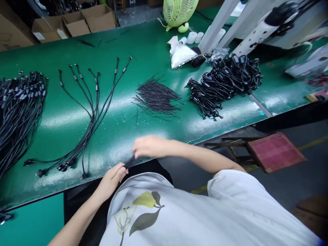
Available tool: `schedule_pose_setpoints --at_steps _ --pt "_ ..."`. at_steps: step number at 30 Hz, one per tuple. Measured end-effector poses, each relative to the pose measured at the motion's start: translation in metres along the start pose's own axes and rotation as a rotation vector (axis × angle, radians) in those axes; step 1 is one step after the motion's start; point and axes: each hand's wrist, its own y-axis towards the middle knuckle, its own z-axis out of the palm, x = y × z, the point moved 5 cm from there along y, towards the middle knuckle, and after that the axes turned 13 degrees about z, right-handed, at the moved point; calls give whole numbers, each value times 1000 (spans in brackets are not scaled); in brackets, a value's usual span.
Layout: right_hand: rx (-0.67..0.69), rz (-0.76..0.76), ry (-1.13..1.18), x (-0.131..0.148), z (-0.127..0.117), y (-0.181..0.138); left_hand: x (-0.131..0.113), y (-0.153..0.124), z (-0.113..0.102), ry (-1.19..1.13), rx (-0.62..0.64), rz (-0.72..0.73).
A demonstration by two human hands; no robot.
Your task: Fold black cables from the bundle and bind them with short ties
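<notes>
Close to my body, at the table's front edge, my left hand (114, 177) is closed around a short bundle of black cable (130, 162). My right hand (148, 146), smeared by motion, is at the cable's other end with its fingers bent together; what exactly they pinch is hidden. Left of my hands, several loose black cables (88, 133) with plugs at both ends lie fanned out. A pile of thin black ties (157, 95) lies in front of me. Farther right sits a heap of coiled, bundled cables (225, 82).
A thick stack of straight cables (22, 106) covers the left of the green table (143, 48). A green fan (178, 13), white rolls (191, 37) and a plastic bag (182, 56) stand at the back. Cardboard boxes (98, 18) are beyond; a red-seated stool (276, 152) is at right.
</notes>
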Motion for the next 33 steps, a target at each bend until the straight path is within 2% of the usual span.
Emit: schedule_pose_setpoints --at_steps 1,3,4,5,7,9,11,14,16,18,22,24,26,28,31,33 --pt "-184 142 30 -29 -25 5 2 1 -3 -100 -89 1" --pt "-617 531 -3 -94 -71 6 4 2 -7 -279 -252 36" --pt "-704 626 -18 -120 -84 8 3 3 -7 -349 -309 58" --pt "-759 690 -30 -142 -92 10 2 4 -7 -400 -343 75" --pt "-777 722 -42 -172 -98 17 0 6 -4 -460 -360 87" --pt "-803 724 -54 -186 -99 19 -1 6 -1 -497 -362 89" --pt "-840 713 -69 -186 -101 16 -1 5 0 -537 -377 93" --pt "-870 677 -88 -165 -103 8 -3 5 2 -602 -412 98" --pt "-843 612 -61 -133 -92 6 -7 7 5 -637 -425 101" --pt "-724 493 65 -90 -65 9 -14 13 10 -672 -433 110" --pt "-349 310 387 0 13 10 -23 23 12 -747 -465 168" --pt "-273 266 404 30 37 5 -21 23 8 -719 -495 210" --pt "-289 186 276 48 43 2 -18 20 2 -600 -521 250" --pt "-333 66 20 61 40 3 -16 14 -6 -370 -564 298" --pt "-347 -216 -361 76 34 9 -17 5 -16 19 -632 362" --pt "-316 -423 -515 84 34 12 -14 2 -20 130 -610 343"
